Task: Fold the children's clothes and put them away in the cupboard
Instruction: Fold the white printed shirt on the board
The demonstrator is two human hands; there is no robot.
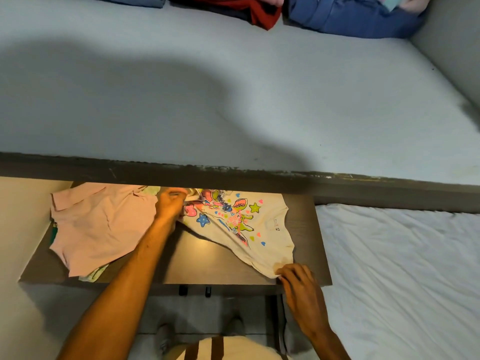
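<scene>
The right hand [298,281], nearest the camera, pinches the near corner of a cream printed T-shirt [241,224] at the front edge of a dark table [215,261]. Farther in, the left hand [170,201] grips the shirt's bunched far end, so the garment stretches diagonally across the tabletop. A pink garment [101,224] lies flat to the left. Beyond, on a grey shelf [233,94], sit folded blue clothes [350,16] and red clothes [262,14].

On the table [207,258], the plain garment [101,227] lies left of the printed shirt [241,224].
</scene>
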